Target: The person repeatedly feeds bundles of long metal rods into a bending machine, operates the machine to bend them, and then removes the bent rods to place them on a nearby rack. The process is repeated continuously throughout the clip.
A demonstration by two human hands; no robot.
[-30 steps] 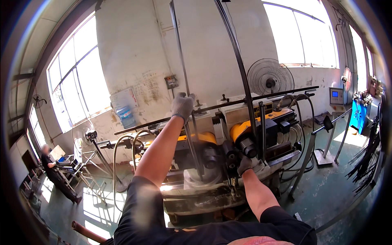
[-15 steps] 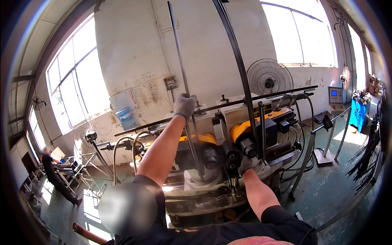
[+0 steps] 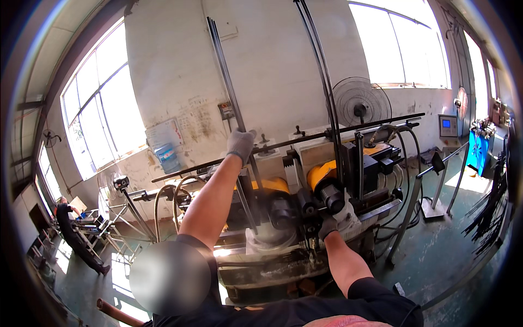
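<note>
1. We have a long dark rod [image 3: 231, 109] standing nearly upright, leaning a little toward 11 o'clock. Its foot goes down into the machine [image 3: 305, 207] at the centre of the view.
2. Our left hand [image 3: 240, 145], gloved, is wrapped tight around the rod about halfway up, arm stretched out toward 12 o'clock.
3. Our right hand [image 3: 328, 224], also gloved, rests low on the machine front, at 4 o'clock from the left one. It is curled on some part there, but we cannot tell what it grips.
4. We judge the step in hand to be feeding or seating the rod in the machine. The next move calls for keeping the rod steady in line with the rollers [image 3: 332, 197] while the lower hand works the machine.
5. A second pair of rods [image 3: 318, 82] rises at 1 o'clock from the left hand, close enough to foul ours if it swings.
6. A long bar [image 3: 305, 140] crosses just behind the hand. A fan [image 3: 358, 102] stands at 2 o'clock, hoses [image 3: 403, 163] loop at 3 o'clock.
7. Another person [image 3: 71, 229] works far off at 9 o'clock.
</note>
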